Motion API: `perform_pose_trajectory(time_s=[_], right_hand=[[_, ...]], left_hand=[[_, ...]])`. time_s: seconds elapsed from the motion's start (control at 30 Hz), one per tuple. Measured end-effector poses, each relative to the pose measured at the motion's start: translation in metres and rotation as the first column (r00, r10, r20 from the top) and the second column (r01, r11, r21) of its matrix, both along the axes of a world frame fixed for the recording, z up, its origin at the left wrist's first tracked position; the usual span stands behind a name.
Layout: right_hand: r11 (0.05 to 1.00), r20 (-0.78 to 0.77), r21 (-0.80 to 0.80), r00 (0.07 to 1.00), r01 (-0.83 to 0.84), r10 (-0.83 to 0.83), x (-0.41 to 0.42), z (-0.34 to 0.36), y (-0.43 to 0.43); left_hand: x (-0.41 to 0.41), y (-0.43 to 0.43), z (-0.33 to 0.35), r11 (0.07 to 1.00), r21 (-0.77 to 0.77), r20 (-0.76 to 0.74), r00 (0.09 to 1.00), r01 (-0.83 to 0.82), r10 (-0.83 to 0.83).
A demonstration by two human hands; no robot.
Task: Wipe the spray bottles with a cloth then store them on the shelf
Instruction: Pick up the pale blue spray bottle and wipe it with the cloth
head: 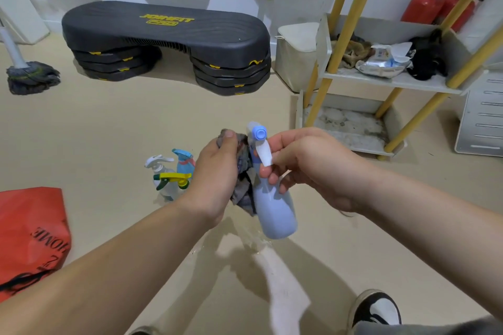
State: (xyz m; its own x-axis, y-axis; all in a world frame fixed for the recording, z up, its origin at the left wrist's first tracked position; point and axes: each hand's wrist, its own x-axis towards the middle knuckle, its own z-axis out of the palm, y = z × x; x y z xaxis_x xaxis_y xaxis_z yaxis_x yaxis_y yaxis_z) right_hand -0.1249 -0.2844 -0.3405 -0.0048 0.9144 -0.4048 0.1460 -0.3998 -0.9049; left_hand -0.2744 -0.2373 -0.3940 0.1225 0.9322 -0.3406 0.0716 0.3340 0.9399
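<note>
At the near left a red bag (30,231) lies on the floor, with a mop (31,76) farther back. Three spray bottles (170,175) stand together on the floor just left of the hands. The left hand (215,179) grips a grey cloth (243,190), pressing it against a blue spray bottle (275,209). The right hand (313,168) grasps that bottle at the neck, holding it above the floor. The shelf (394,81) stands at the far right.
</note>
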Motion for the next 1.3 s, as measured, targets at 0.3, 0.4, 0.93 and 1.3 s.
perform_pose_trajectory(time_s=[0.3, 0.4, 0.93, 1.3], right_hand=[[0.997, -0.083, 0.054, 0.995, 0.051, -0.047, 0.002, -0.002, 0.000], [0.994, -0.045, 0.056, 0.995, 0.089, -0.087, 0.000, -0.008, 0.001], [0.987, -0.034, 0.043, 0.987, 0.158, -0.157, 0.011, -0.005, -0.001], [0.964, 0.286, 0.265, 0.956, -0.012, -0.067, 0.010, -0.007, 0.001]], left_hand=[[-0.002, -0.022, 0.012, 0.882, 0.468, -0.151, 0.988, 0.050, 0.024], [-0.001, -0.030, 0.012, 0.826, 0.550, -0.181, 0.983, 0.123, -0.026], [-0.007, 0.002, -0.022, 0.992, 0.125, -0.237, 0.970, -0.025, 0.054], [0.006, -0.021, -0.006, 0.944, 0.303, -0.093, 0.990, 0.132, -0.108]])
